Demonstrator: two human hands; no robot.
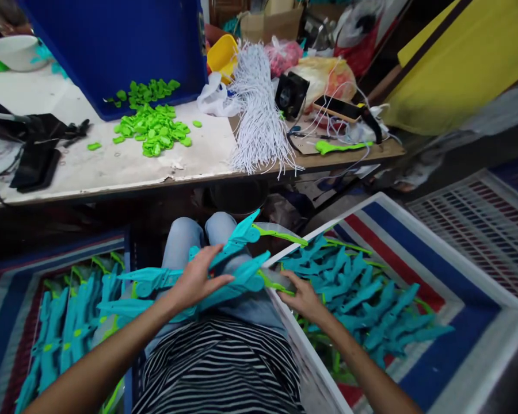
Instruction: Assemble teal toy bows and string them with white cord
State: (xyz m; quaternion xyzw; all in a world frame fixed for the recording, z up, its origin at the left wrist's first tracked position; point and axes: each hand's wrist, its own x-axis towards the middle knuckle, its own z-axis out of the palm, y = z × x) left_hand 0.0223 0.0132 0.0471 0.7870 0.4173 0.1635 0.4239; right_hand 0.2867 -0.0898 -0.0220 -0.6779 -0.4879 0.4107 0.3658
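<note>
Two long teal plastic toys (242,276) with pointed ends and thin lime-green tips lie across my lap, side by side and slanted. My left hand (201,280) lies over them, its fingers round the far one and its thumb on the near one. At the near toy's green tip (277,283), my right hand (300,296) pinches with thumb and fingers. More of the same toys (354,293) are heaped in the white-rimmed crate (470,287) by my right arm. Others stand in rows (69,328) in a striped-lined crate (4,322) to my left.
Across from me runs a worktable (198,158) with a pile of small green pieces (155,129), a blue bin (125,46), a bundle of white cords (261,109), a small black fan (292,94) and a phone (337,107). A person in yellow (470,63) is at right.
</note>
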